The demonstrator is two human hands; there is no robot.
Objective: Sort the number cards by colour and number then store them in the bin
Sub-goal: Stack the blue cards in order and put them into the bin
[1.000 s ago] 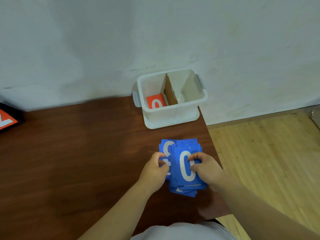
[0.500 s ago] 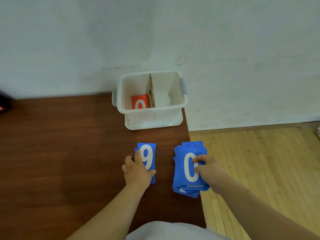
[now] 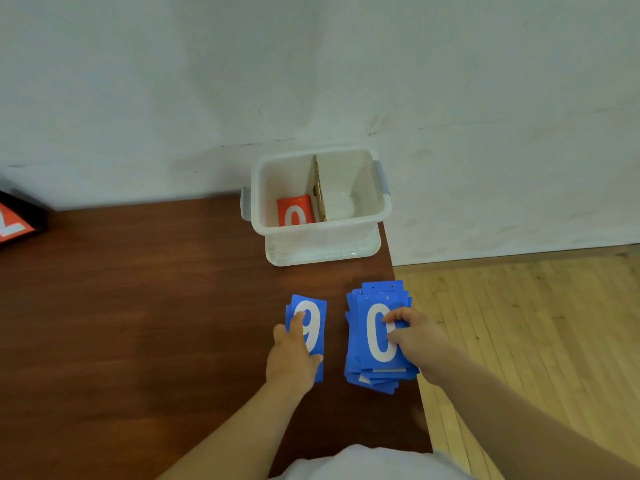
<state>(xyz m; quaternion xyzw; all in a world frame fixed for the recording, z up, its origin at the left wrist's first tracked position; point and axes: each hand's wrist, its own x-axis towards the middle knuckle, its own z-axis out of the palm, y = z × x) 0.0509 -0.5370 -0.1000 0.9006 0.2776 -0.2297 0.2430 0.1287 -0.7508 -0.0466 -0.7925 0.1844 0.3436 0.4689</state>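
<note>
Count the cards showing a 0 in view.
2. A red 0 card lies in the bin's left compartment; a blue 0 card tops the blue stack under the right hand. Cards lower in the stack may hide more.

blue 9 card (image 3: 314, 318): pulled off the blue stack (image 3: 360, 341); now lies just left of it, apart
left hand (image 3: 294, 355): moved left, resting on it

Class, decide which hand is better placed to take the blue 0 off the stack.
Right: the right hand pinches the blue 0 card; the left hand rests on the blue 9 card.
</note>
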